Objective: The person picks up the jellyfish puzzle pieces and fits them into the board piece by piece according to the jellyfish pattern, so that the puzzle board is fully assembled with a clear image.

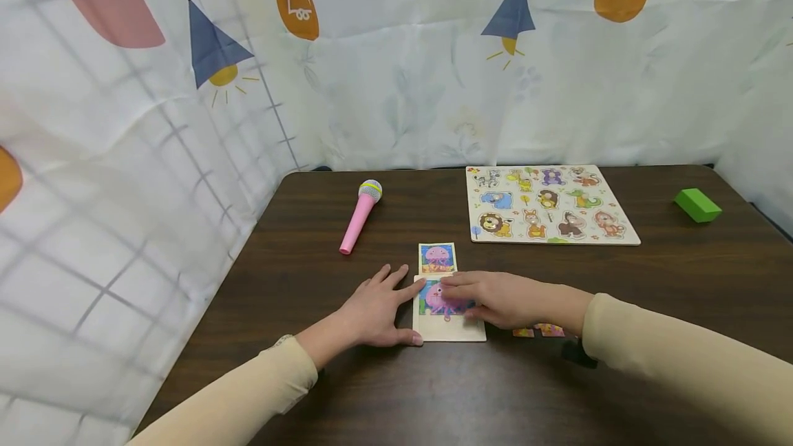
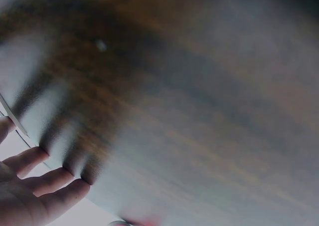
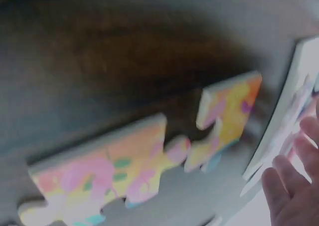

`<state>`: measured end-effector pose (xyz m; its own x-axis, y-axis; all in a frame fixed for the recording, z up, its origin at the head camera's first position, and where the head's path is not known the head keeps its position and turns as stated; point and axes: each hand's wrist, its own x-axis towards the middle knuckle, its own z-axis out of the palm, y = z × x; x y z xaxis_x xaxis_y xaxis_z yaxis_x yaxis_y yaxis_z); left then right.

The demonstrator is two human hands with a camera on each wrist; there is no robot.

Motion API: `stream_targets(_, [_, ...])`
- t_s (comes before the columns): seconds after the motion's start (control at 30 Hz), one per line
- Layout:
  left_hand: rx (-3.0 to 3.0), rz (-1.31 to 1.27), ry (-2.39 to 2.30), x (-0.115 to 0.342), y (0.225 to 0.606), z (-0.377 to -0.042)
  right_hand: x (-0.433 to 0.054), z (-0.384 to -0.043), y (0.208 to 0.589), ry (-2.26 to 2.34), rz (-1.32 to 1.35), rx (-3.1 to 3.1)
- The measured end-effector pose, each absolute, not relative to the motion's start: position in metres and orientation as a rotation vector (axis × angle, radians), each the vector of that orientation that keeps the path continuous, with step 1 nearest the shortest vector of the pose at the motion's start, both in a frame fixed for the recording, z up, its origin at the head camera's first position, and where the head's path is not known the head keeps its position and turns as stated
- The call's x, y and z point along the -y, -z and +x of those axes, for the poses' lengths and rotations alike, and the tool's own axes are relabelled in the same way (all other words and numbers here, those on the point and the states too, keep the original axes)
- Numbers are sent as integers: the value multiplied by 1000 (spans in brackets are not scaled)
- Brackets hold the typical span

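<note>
I'm seeing the puzzle tray [image 1: 449, 330] lying flat mid-table, jellyfish pieces [image 1: 436, 303] sitting in its far part, bare wood showing in its near part. The left hand [image 1: 379, 312] is resting with fingers spread apart, index and thumb touching the tray's left side. The right hand [image 1: 500, 299] is lying over the pieces, fingers fairly straight and close together (whether they're pressing, I can't tell). At least two loose pieces [image 3: 107, 171] are lying right of the tray, near the right wrist; a picture card [image 1: 437, 259] is lying by its far edge. Handling, I'm guessing: light, stiff, smooth enough to be sliding, knobs possibly chipping. I'd be pinching loose pieces by their straight edges and bracing the tray by its rim.
</note>
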<state>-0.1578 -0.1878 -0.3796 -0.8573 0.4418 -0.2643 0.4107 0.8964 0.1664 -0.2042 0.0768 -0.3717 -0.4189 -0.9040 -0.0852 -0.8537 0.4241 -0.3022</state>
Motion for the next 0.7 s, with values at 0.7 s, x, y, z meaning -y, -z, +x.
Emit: stream_targets(0.7, [-2759, 629, -157, 186, 377, -158, -82, -194, 378, -144, -1721, -2406])
